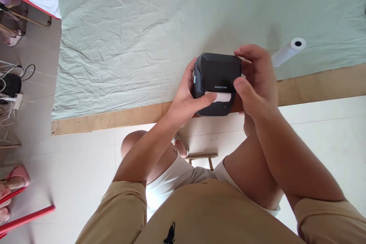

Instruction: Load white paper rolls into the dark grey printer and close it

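A small black label printer [220,70] with its lid down is held over the table's near edge. My left hand [187,97] grips its left side, the thumb lying across the front on a strip of white paper [223,97] that sticks out of the slot. At the printer's right side is my right hand [256,80], its fingers curled and slightly blurred, thumb and fingertips near the upper right edge. Whether it holds anything is not clear; a small pale bit shows between it and the printer.
A white paper roll [288,51] with a dark core lies on the green cloth [128,42] to the right. The table's wooden edge [114,122] runs below. Cables [8,84], red bars [28,219] and other people's feet are at the left.
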Action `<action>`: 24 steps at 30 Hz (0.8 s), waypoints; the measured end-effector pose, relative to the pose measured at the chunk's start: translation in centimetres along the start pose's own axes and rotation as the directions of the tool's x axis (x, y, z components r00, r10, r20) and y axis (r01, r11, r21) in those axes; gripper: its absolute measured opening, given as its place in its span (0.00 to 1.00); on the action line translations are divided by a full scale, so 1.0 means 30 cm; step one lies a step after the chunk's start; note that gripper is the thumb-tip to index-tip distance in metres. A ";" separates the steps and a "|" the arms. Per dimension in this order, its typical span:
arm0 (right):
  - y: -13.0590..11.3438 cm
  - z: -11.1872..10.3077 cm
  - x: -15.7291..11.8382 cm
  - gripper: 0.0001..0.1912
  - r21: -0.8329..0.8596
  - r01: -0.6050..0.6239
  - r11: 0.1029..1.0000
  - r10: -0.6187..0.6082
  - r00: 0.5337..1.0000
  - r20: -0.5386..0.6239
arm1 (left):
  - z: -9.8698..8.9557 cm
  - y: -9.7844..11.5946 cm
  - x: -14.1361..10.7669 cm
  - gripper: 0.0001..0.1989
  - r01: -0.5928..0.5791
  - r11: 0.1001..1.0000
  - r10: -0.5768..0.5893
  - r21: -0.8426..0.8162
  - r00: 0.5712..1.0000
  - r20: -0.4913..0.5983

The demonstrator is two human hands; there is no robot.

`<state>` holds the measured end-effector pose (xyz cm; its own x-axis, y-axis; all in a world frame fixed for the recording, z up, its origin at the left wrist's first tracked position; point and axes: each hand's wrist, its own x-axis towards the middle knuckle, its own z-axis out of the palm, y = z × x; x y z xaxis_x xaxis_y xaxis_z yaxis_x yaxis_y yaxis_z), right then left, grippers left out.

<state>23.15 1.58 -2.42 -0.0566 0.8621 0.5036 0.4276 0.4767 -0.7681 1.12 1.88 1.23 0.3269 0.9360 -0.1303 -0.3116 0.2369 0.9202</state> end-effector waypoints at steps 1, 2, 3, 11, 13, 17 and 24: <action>0.008 0.005 -0.001 0.35 0.031 -0.005 1.000 0.003 0.999 0.038 | 0.003 0.002 -0.001 0.46 0.005 1.000 -0.005 -0.008 1.000 -0.002; 0.018 0.009 -0.001 0.35 0.067 -0.006 0.998 0.002 0.998 0.063 | 0.006 0.003 -0.001 0.43 0.014 1.000 -0.014 -0.013 1.000 -0.005; 0.027 0.013 0.002 0.35 0.093 -0.001 0.996 -0.006 0.997 0.076 | 0.009 0.004 -0.001 0.38 0.027 1.000 -0.028 -0.016 1.000 -0.008; 0.061 0.023 0.020 0.35 0.060 0.056 0.997 -0.060 0.995 0.078 | 0.020 0.012 0.005 0.27 0.046 0.998 -0.046 -0.031 0.999 -0.020; 0.059 0.021 0.016 0.35 0.059 0.040 0.997 -0.045 0.995 0.089 | 0.021 0.012 0.011 0.25 0.039 0.998 -0.039 -0.055 0.999 -0.007; 0.031 0.011 0.006 0.34 0.070 -0.020 0.997 0.014 0.996 0.083 | 0.023 0.004 0.027 0.19 0.036 0.989 -0.038 -0.141 0.999 -0.011; -0.028 -0.042 -0.009 0.37 0.168 -0.093 0.981 0.068 0.986 0.150 | 0.039 0.016 0.018 0.12 0.014 0.983 -0.031 -0.185 0.995 -0.094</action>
<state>23.93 0.73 -1.40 -0.1625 0.9084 0.3851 0.2736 0.4165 -0.8670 2.18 2.22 2.04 0.2515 0.9484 -0.1932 -0.4666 0.2937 0.8343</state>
